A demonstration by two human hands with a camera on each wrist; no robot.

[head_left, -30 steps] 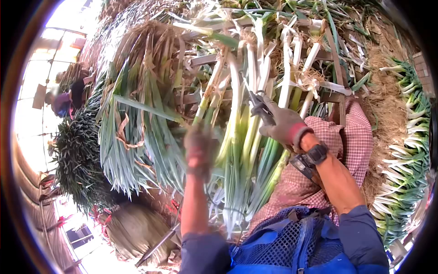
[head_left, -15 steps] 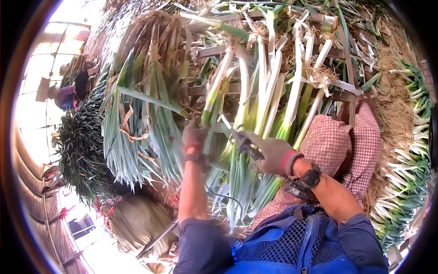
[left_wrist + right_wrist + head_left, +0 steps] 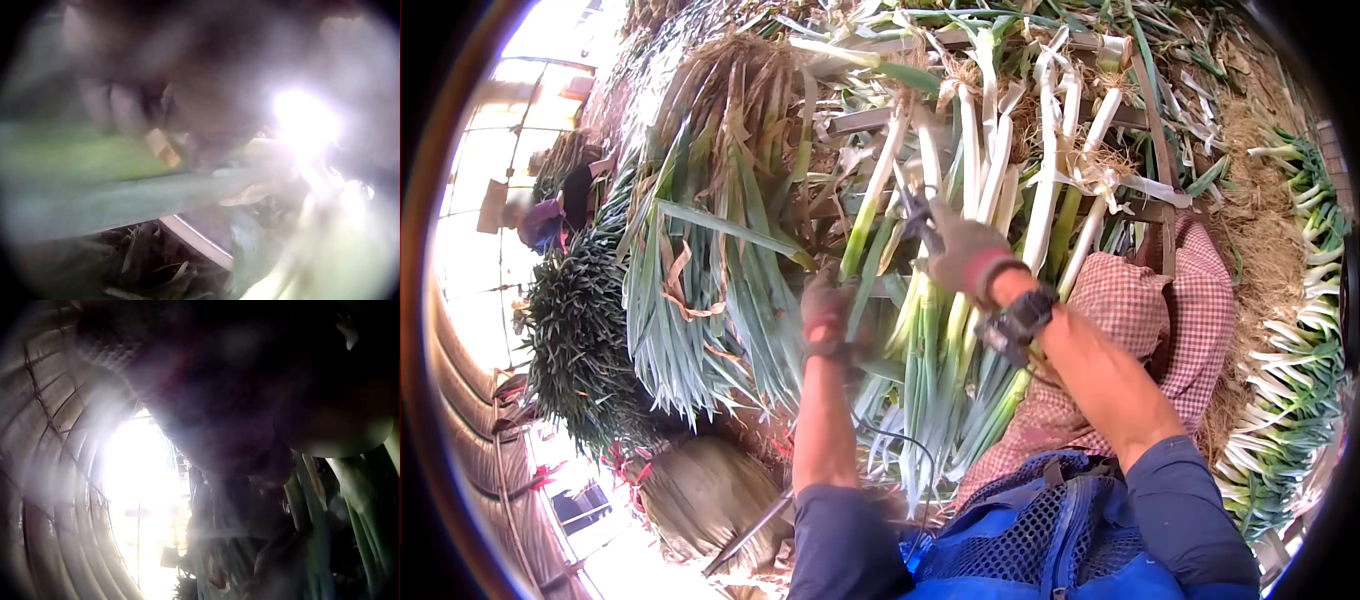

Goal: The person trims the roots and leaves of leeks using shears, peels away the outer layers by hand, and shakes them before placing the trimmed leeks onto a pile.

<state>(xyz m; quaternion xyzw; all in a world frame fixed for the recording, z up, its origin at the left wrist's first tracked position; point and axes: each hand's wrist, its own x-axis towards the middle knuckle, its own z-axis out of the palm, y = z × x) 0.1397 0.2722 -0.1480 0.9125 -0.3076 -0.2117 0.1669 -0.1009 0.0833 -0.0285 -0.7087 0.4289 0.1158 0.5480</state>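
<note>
In the head view, the left hand (image 3: pixel 830 305), gloved, grips the green part of a leek (image 3: pixel 868 215) whose white root end points up and away. To its right, the gloved right hand (image 3: pixel 972 252) has its fingers curled round a dark tool (image 3: pixel 920 218), with the tool's thin tip close beside that leek's pale stalk. The left wrist view shows the blurred left hand (image 3: pixel 125 75) above a green leaf (image 3: pixel 125 200). The right hand (image 3: pixel 219 406) appears as a dark shape in the right wrist view; its tool cannot be made out there.
Several white-stalked leeks (image 3: pixel 1048 170) lie to the right over a metal frame. A leafy bundle (image 3: pixel 740 210) is at the left. Checked cloth (image 3: pixel 1115 300) covers the lap, and a black hose (image 3: pixel 928 455) hangs below. Another person (image 3: pixel 545 222) is at far left.
The right hand with the tool has come leftward, dipping and then rising along the stalks to the held leek. The left hand has hardly shifted over the last half second.
</note>
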